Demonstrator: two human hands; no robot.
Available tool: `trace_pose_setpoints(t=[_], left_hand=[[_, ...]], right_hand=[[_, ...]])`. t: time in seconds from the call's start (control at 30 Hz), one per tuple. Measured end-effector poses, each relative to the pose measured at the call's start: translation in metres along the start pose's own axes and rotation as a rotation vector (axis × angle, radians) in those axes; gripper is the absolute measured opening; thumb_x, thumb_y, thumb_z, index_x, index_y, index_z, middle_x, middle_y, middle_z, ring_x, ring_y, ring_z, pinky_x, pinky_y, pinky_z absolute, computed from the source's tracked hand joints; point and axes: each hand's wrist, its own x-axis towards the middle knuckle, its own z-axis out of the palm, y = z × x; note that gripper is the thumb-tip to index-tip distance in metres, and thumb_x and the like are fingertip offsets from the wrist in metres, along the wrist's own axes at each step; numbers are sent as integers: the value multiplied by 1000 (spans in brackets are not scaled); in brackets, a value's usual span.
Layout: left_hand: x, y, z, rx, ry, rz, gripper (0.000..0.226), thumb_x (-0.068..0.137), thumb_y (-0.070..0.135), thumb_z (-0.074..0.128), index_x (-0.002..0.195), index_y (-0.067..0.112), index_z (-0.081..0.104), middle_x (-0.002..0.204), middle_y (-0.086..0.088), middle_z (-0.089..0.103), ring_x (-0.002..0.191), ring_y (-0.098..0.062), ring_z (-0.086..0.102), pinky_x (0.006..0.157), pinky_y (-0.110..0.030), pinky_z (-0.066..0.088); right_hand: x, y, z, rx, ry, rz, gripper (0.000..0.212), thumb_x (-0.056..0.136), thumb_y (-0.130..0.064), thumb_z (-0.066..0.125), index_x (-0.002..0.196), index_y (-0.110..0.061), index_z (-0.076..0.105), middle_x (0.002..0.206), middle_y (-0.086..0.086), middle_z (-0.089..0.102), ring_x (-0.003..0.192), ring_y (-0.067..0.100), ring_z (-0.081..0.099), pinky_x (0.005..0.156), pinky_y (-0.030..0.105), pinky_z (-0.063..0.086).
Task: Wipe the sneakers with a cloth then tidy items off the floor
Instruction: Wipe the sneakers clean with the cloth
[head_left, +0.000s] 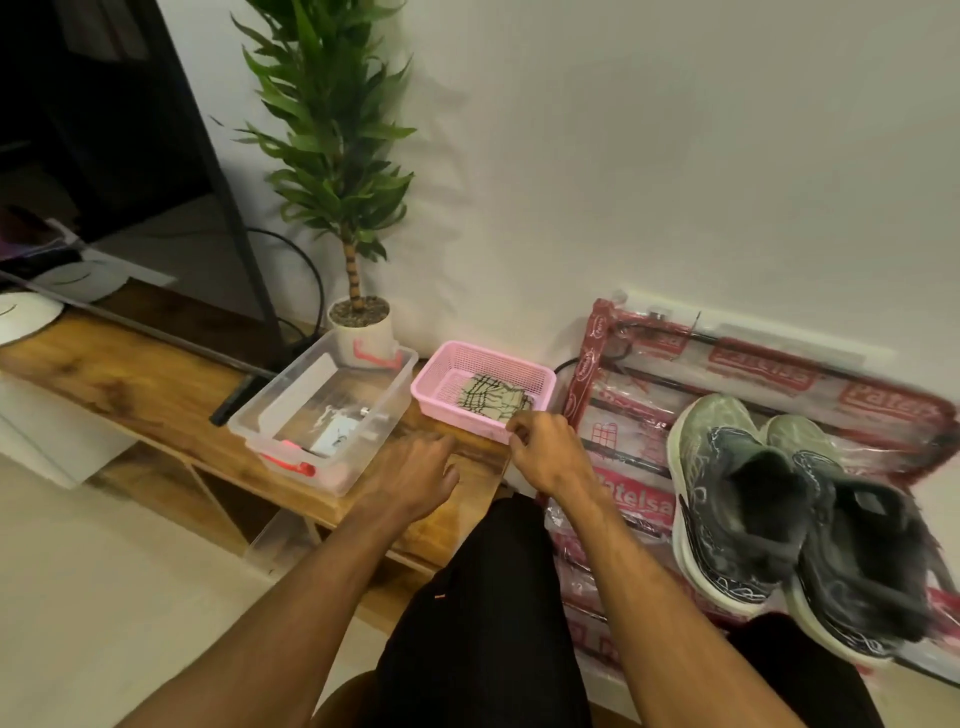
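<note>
While the left hand (415, 467) spread loose, empty fingers low over the table (156, 384) near its front edge, the right hand (545, 452) was at the near rim of the pink basket (447, 364), fingers curled tight. Whether they pinched the rim or the checked cloth (491, 397), I could not tell. That cloth lay folded inside the basket at the table's right end. Both sneakers (737, 493) stood side by side on a red-printed plastic package (779, 364), right of the table.
</note>
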Motion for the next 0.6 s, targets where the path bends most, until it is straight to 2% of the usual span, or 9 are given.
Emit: trace_pose_setpoints(t=[0.13, 0.27, 0.5, 0.6], left_hand=[[17, 8, 6, -8, 18, 41, 40, 88, 30, 56, 126, 20, 56, 128, -1, 61, 115, -19, 56, 94, -31, 46], [34, 8, 10, 40, -5, 80, 49, 93, 34, 52, 139, 19, 44, 147, -2, 44, 135, -18, 39, 111, -30, 28], [56, -11, 24, 108, -131, 110, 65, 96, 38, 46, 152, 17, 21, 160, -5, 20, 147, -20, 17, 118, -33, 13], [61, -16, 29, 100, -192, 119, 68, 96, 37, 44, 154, 17, 14, 161, -5, 14, 148, -19, 11, 119, -32, 7]], right_hand=[[7, 0, 11, 177, 78, 107, 30, 91, -3, 54, 118, -9, 65, 121, 7, 67, 103, 22, 65, 86, 37, 57], [29, -7, 23, 300, 100, 206, 33, 92, 3, 50, 121, -6, 62, 122, 9, 65, 106, 23, 63, 89, 34, 55], [88, -3, 41, 180, 40, 186, 37, 88, 4, 57, 120, -12, 65, 124, 7, 64, 113, 24, 60, 95, 38, 51], [108, 8, 47, 81, -91, 184, 35, 84, 2, 64, 115, -14, 66, 125, 7, 63, 113, 26, 60, 94, 41, 51]])
